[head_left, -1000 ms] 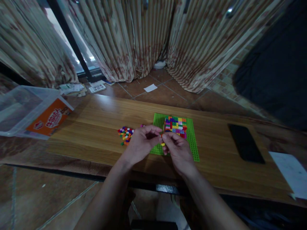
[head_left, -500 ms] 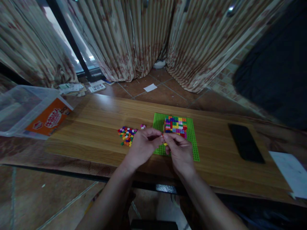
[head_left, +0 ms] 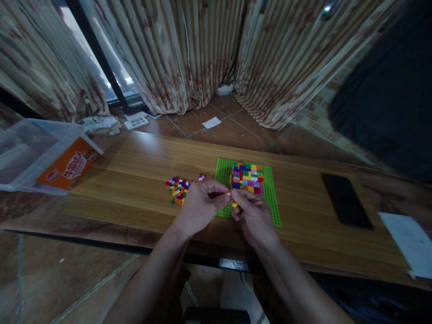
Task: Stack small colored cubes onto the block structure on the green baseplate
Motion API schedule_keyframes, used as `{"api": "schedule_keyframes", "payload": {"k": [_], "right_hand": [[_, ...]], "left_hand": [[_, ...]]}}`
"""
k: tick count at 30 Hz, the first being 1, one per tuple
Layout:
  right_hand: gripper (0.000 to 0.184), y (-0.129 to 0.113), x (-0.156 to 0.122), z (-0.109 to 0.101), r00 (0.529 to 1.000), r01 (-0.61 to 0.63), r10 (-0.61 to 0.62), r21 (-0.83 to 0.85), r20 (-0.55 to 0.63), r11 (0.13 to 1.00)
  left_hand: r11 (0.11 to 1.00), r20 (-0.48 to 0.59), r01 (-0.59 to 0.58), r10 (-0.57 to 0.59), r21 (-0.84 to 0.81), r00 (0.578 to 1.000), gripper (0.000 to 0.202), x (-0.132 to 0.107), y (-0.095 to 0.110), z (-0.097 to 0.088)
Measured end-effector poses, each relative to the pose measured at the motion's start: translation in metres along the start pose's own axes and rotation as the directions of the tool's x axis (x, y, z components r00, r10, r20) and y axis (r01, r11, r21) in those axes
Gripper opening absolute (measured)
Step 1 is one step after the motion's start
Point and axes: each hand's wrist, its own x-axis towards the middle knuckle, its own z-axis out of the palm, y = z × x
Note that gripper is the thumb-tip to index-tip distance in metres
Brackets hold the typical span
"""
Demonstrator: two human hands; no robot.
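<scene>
A green studded baseplate (head_left: 272, 204) lies on the wooden table (head_left: 135, 175), with a patch of small coloured bricks (head_left: 247, 176) built on its far half. My left hand (head_left: 199, 207) and my right hand (head_left: 253, 216) meet over the plate's near left corner, fingertips pinched together on small bricks (head_left: 231, 198), one of them yellow. A heap of loose coloured bricks (head_left: 178, 188) lies just left of the plate, beyond my left hand.
A black phone (head_left: 346, 199) lies on the table to the right, with a white sheet (head_left: 410, 243) beyond it. A clear plastic box with an orange label (head_left: 43, 155) sits at the table's left end. Curtains hang behind; papers lie on the tiled floor.
My hands have stayed together at the plate's near left corner, shifting only slightly while the fingers work the small bricks. The view has barely moved.
</scene>
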Motion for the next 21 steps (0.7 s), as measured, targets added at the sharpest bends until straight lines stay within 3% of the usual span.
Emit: {"api": "schedule_keyframes", "payload": {"k": [7, 11, 14, 16, 18, 21], "right_hand": [[0.031, -0.008, -0.003, 0.000, 0.985, -0.165, 0.158, 0.088, 0.075, 0.982], [0.034, -0.002, -0.003, 0.000, 0.979, -0.186, 0.177, 0.082, 0.103, 0.979], [0.035, 0.009, -0.002, 0.001, 0.994, -0.061, 0.070, -0.097, 0.088, 0.993], [0.031, 0.017, 0.000, 0.002, 0.992, 0.053, -0.018, -0.275, 0.128, 0.960], [0.025, 0.024, 0.003, 0.005, 0.975, 0.175, -0.098, -0.425, 0.197, 0.888], [0.017, 0.033, 0.009, 0.013, 0.929, 0.358, -0.223, -0.567, 0.296, 0.741]], "left_hand": [[0.997, 0.068, 0.031, -0.027, -0.072, 0.997, 0.009, -0.001, 0.002, -0.006], [1.000, 0.069, -0.012, 0.012, 0.003, 0.998, 0.011, 0.003, -0.007, -0.022], [0.940, -0.066, -0.113, 0.141, 0.323, 0.988, 0.007, 0.006, -0.015, -0.039], [0.807, -0.085, -0.089, 0.169, 0.584, 0.982, 0.014, 0.006, -0.017, -0.047], [0.678, -0.078, -0.054, 0.163, 0.733, 0.984, 0.020, 0.006, -0.018, -0.050], [0.556, -0.058, -0.041, 0.159, 0.830, 0.986, 0.024, 0.006, -0.017, -0.048]]}}
